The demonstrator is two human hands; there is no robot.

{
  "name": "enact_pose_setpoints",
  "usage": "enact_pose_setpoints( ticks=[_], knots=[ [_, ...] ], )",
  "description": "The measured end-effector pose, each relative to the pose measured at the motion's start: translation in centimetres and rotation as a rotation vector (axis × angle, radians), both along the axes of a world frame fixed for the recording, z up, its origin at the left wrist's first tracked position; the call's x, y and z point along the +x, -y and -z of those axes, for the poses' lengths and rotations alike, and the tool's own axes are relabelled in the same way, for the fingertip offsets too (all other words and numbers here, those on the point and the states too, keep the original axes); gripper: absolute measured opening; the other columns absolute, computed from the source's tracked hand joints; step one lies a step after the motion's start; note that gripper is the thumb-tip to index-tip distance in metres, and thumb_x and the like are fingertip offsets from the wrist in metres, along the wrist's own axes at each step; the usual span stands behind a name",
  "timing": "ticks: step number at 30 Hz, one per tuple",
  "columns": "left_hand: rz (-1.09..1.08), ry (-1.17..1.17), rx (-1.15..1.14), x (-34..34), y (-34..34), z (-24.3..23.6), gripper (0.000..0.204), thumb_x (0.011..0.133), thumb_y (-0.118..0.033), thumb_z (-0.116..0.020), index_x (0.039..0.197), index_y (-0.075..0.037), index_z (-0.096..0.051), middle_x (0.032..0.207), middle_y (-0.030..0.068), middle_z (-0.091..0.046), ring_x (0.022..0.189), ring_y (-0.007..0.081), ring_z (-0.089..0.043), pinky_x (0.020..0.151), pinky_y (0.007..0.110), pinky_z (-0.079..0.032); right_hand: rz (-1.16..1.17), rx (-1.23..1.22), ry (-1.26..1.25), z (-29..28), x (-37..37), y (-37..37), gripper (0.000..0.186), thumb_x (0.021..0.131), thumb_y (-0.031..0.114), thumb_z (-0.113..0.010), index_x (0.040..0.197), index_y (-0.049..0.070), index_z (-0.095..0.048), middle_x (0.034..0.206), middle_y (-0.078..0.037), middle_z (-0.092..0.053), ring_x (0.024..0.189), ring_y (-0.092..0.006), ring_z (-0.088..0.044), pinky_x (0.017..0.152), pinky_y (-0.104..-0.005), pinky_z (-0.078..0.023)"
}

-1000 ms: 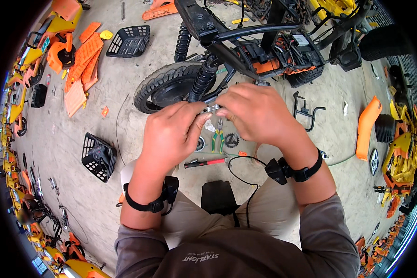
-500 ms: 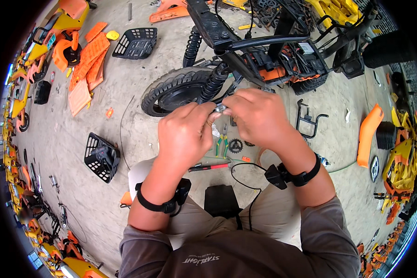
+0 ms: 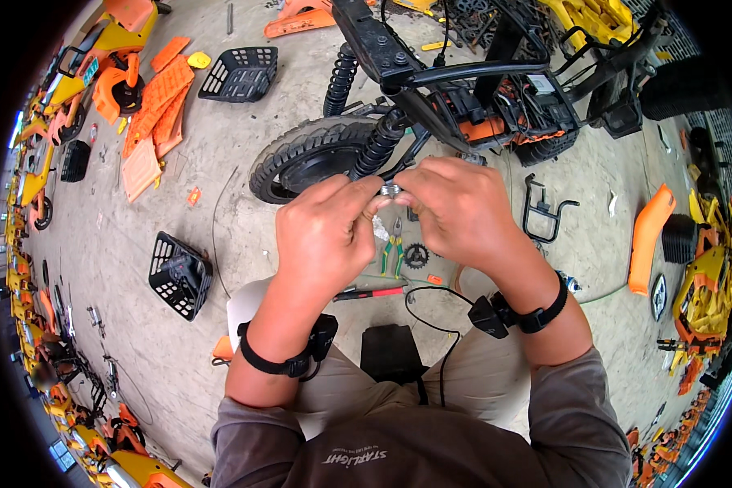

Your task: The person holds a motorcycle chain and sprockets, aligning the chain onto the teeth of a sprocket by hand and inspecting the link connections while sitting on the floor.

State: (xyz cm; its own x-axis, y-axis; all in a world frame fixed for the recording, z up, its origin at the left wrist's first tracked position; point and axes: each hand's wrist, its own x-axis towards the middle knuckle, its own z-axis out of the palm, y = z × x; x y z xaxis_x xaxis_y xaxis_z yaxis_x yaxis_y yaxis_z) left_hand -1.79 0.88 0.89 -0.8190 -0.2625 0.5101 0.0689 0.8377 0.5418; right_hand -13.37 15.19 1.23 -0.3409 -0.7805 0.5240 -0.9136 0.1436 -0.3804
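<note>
Between my two hands is a small silvery metal part (image 3: 390,189), mostly covered by fingertips; its exact kind does not show. My left hand (image 3: 327,221) pinches it from the left, fingers curled. From the right, my right hand (image 3: 455,210) is closed on its other end with thumb and fingertips. Just beyond my hands stands a stripped black motorbike frame (image 3: 464,77) with its rear wheel (image 3: 313,159) and coil-spring shock absorber (image 3: 380,145). Below my hands on the floor lie green-handled pliers (image 3: 393,246) and a dark toothed sprocket (image 3: 416,256).
A red-and-black tool (image 3: 370,293) lies before my knees. At left stands a black basket (image 3: 161,276) holding a dark power tool; another black basket (image 3: 237,75) is farther off. Orange panels (image 3: 159,106) lie at far left, a black bracket (image 3: 547,210) and orange fender (image 3: 652,236) at right.
Both hands stay together on the small metal part, with only a slight shift of the fingers. The whole view has moved a few pixels.
</note>
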Motion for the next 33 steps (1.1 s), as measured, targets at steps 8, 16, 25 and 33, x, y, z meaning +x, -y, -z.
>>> enact_pose_setpoints(
  ticks=[8, 16, 25, 33],
  knots=[
    [-0.041, 0.066, 0.002, -0.2, -0.3, 0.4, 0.020, 0.068, -0.001, -0.064, 0.087, -0.008, -0.069, 0.062, 0.0070, -0.054, 0.054, 0.0261, -0.055, 0.047, 0.036, -0.044, 0.038, 0.049, 0.001, 0.1, 0.2, -0.1, 0.011, 0.066, 0.006, -0.066, 0.074, 0.008, -0.060, 0.064, -0.004, -0.055, 0.063, -0.0241, -0.060, 0.048, -0.0355, -0.046],
    [-0.086, 0.068, 0.033, -0.4, -0.7, 0.7, 0.015, 0.071, -0.005, -0.067, 0.085, -0.009, -0.070, 0.064, 0.0070, -0.057, 0.056, 0.0258, -0.057, 0.047, 0.035, -0.044, 0.084, 0.098, 0.005, 0.2, 0.5, -0.1, 0.007, 0.068, 0.007, -0.067, 0.071, 0.009, -0.060, 0.064, -0.005, -0.056, 0.063, -0.0248, -0.061, 0.049, -0.0366, -0.046],
    [-0.110, 0.106, 0.072, -0.3, -1.1, 0.8, 0.011, 0.072, -0.003, -0.069, 0.083, -0.004, -0.070, 0.068, 0.0113, -0.062, 0.058, 0.0277, -0.059, 0.052, 0.034, -0.046, 0.110, 0.088, 0.038, 0.9, 0.9, 0.0, 0.006, 0.068, 0.007, -0.066, 0.072, 0.008, -0.062, 0.064, -0.006, -0.057, 0.063, -0.0265, -0.061, 0.049, -0.0380, -0.046],
    [-0.149, 0.067, 0.058, -0.4, -1.1, 1.7, 0.012, 0.071, -0.007, -0.067, 0.082, -0.010, -0.071, 0.064, 0.0073, -0.058, 0.058, 0.0273, -0.058, 0.051, 0.036, -0.046, 0.116, 0.114, 0.048, 1.2, 0.9, 0.4, 0.008, 0.067, 0.006, -0.065, 0.075, 0.007, -0.063, 0.065, -0.007, -0.057, 0.063, -0.0276, -0.061, 0.050, -0.0388, -0.047]
  ],
)
